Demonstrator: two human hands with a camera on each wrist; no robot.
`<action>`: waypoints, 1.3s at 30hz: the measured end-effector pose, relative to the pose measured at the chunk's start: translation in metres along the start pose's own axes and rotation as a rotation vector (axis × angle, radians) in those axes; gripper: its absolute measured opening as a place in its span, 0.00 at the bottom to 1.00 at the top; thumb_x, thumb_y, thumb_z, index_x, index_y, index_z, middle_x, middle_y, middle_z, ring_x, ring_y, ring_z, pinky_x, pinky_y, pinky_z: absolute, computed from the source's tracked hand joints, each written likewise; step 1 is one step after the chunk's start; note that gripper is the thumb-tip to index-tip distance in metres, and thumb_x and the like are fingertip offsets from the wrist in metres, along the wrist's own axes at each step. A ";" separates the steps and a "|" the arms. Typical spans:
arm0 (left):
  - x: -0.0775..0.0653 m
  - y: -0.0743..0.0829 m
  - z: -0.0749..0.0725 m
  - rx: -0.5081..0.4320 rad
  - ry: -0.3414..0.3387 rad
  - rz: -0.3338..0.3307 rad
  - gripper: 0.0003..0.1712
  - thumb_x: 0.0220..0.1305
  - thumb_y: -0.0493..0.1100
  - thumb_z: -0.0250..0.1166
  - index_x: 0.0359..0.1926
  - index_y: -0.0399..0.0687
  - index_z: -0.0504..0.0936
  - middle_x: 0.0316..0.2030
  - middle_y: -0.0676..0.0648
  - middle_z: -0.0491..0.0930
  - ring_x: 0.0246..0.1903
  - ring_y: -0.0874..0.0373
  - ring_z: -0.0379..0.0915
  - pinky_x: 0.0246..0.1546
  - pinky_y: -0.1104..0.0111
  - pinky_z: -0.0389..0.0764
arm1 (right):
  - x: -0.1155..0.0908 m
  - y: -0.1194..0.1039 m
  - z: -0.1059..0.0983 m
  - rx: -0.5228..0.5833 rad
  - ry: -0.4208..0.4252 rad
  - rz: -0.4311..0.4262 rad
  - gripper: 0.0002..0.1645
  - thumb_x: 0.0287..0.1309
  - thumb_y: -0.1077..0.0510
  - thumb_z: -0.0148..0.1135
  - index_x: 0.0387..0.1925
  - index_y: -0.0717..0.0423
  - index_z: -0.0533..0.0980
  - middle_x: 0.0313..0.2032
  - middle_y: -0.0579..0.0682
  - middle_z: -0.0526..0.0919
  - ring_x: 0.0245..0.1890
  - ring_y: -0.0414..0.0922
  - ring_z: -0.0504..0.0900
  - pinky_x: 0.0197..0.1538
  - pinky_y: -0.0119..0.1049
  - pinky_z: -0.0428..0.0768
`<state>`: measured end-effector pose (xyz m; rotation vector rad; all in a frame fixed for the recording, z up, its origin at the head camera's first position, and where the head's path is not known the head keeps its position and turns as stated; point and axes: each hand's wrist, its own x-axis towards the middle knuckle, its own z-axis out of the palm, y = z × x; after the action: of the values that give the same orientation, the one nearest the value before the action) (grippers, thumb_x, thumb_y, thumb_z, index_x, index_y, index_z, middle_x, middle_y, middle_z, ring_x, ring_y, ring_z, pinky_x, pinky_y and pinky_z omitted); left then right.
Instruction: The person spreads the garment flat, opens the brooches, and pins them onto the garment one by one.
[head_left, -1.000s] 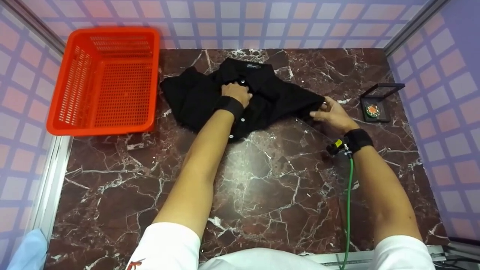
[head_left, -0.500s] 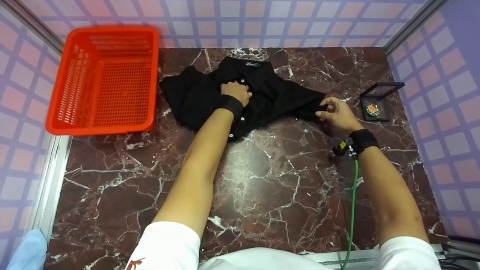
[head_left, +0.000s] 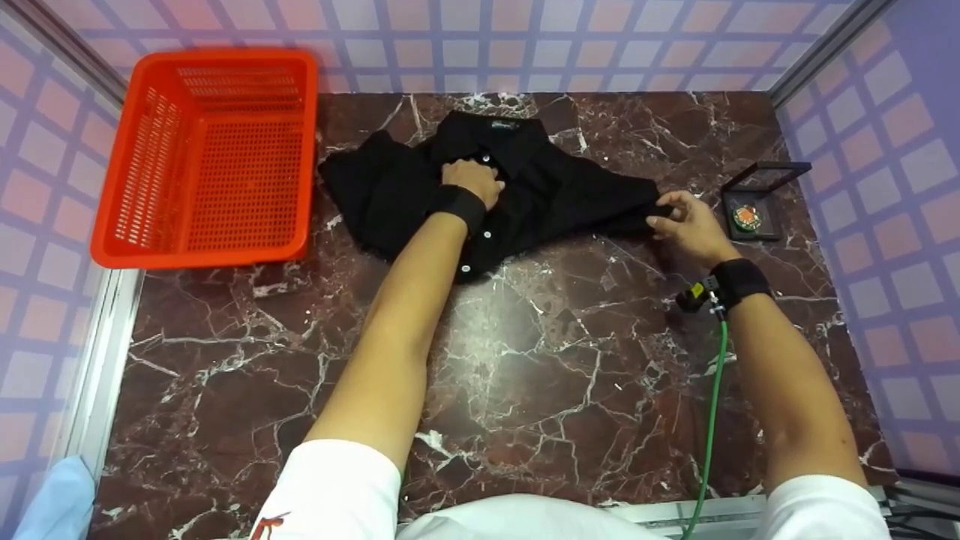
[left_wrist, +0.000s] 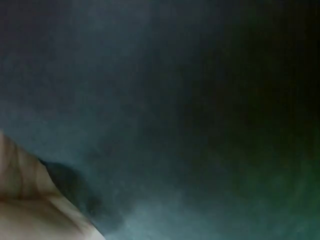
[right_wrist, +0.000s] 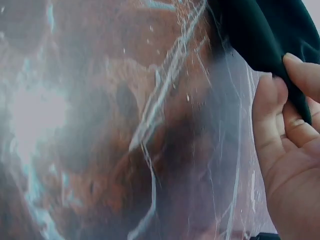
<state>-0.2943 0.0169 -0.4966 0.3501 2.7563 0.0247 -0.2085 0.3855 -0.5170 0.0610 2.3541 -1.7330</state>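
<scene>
A black button-up shirt (head_left: 525,195) lies rumpled on the marble tabletop, its collar toward the back wall and white buttons down the front. My left hand (head_left: 471,182) is on its upper front just below the collar, fingers curled into the cloth; the fingertips are hidden. In the left wrist view, dark cloth fills most of the frame and only part of the left hand (left_wrist: 35,200) shows. At the shirt's right end, my right hand (head_left: 694,225) pinches the sleeve edge between thumb and fingers. The right wrist view shows the sleeve (right_wrist: 265,35) held in those fingers.
At the back left stands a red plastic basket (head_left: 307,172) with slotted walls. On the right, a small black case (head_left: 769,202) with a raised lid holds a round green-and-orange piece (head_left: 746,218). A green cable (head_left: 712,420) runs from the right wrist. Patterned walls enclose the tabletop.
My right hand has moved a little to the right, drawing the sleeve out with it. The left hand has stayed in place on the shirt front.
</scene>
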 end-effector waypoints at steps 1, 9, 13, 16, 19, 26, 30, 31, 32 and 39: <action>0.000 0.000 0.000 -0.002 0.002 -0.003 0.30 0.78 0.62 0.45 0.71 0.56 0.72 0.65 0.40 0.74 0.62 0.40 0.71 0.62 0.48 0.68 | 0.000 0.001 -0.002 0.009 0.007 0.003 0.16 0.64 0.71 0.62 0.50 0.67 0.67 0.42 0.53 0.75 0.29 0.43 0.84 0.38 0.34 0.85; -0.001 0.002 -0.002 -0.017 0.004 -0.022 0.31 0.77 0.62 0.45 0.70 0.53 0.74 0.65 0.40 0.74 0.62 0.41 0.71 0.62 0.48 0.68 | -0.007 0.003 -0.013 0.107 0.084 0.017 0.26 0.66 0.67 0.61 0.60 0.65 0.60 0.40 0.50 0.78 0.35 0.42 0.84 0.42 0.31 0.83; 0.000 0.001 -0.003 -0.018 0.000 -0.022 0.31 0.77 0.62 0.45 0.70 0.53 0.74 0.65 0.40 0.74 0.63 0.41 0.70 0.63 0.48 0.68 | -0.009 0.003 -0.016 0.356 0.108 0.004 0.25 0.66 0.69 0.60 0.58 0.63 0.58 0.43 0.52 0.77 0.40 0.42 0.85 0.46 0.33 0.83; 0.001 0.001 -0.002 -0.022 0.001 -0.019 0.31 0.77 0.62 0.45 0.69 0.53 0.74 0.65 0.40 0.74 0.62 0.41 0.70 0.62 0.48 0.68 | -0.008 0.003 -0.017 0.579 0.122 -0.006 0.21 0.67 0.71 0.57 0.53 0.61 0.57 0.44 0.55 0.79 0.38 0.45 0.87 0.44 0.40 0.85; 0.000 0.000 -0.002 -0.023 0.008 -0.017 0.31 0.77 0.62 0.45 0.69 0.52 0.75 0.64 0.39 0.75 0.62 0.41 0.71 0.62 0.48 0.69 | -0.007 0.002 -0.018 0.725 0.133 -0.010 0.19 0.68 0.72 0.54 0.51 0.60 0.56 0.43 0.57 0.82 0.37 0.50 0.88 0.40 0.47 0.86; -0.007 0.001 -0.006 -0.012 0.009 0.003 0.30 0.78 0.60 0.44 0.71 0.54 0.73 0.65 0.40 0.74 0.63 0.40 0.70 0.62 0.47 0.68 | -0.007 0.005 -0.022 0.583 0.223 0.023 0.16 0.70 0.69 0.54 0.50 0.57 0.59 0.37 0.53 0.83 0.30 0.47 0.89 0.31 0.39 0.86; -0.007 0.000 -0.006 -0.009 -0.002 0.022 0.30 0.79 0.60 0.44 0.72 0.55 0.72 0.66 0.40 0.73 0.63 0.39 0.69 0.62 0.47 0.68 | -0.006 0.006 -0.021 0.519 0.263 0.053 0.18 0.70 0.65 0.56 0.53 0.55 0.59 0.38 0.50 0.82 0.29 0.42 0.88 0.30 0.35 0.85; -0.007 0.000 -0.007 -0.003 -0.011 0.025 0.30 0.79 0.60 0.43 0.72 0.55 0.71 0.67 0.40 0.72 0.64 0.40 0.69 0.63 0.47 0.68 | -0.005 0.007 -0.019 0.528 0.265 0.065 0.19 0.71 0.64 0.56 0.55 0.55 0.58 0.39 0.50 0.81 0.29 0.41 0.87 0.30 0.35 0.85; -0.006 0.000 -0.007 0.002 -0.022 0.025 0.30 0.79 0.61 0.42 0.73 0.56 0.70 0.67 0.41 0.72 0.64 0.40 0.68 0.63 0.47 0.67 | -0.004 0.007 -0.017 0.541 0.259 0.078 0.21 0.71 0.64 0.56 0.57 0.55 0.57 0.41 0.49 0.79 0.29 0.41 0.87 0.31 0.34 0.85; -0.008 0.001 -0.007 0.011 -0.044 0.013 0.31 0.79 0.61 0.41 0.75 0.58 0.66 0.68 0.40 0.70 0.65 0.40 0.67 0.65 0.48 0.66 | 0.003 0.008 -0.004 0.526 0.144 0.158 0.51 0.69 0.62 0.58 0.77 0.55 0.34 0.60 0.55 0.64 0.40 0.37 0.84 0.47 0.36 0.83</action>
<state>-0.2890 0.0161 -0.4876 0.3676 2.7114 0.0046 -0.2106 0.3917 -0.5241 0.4533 1.8503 -2.2732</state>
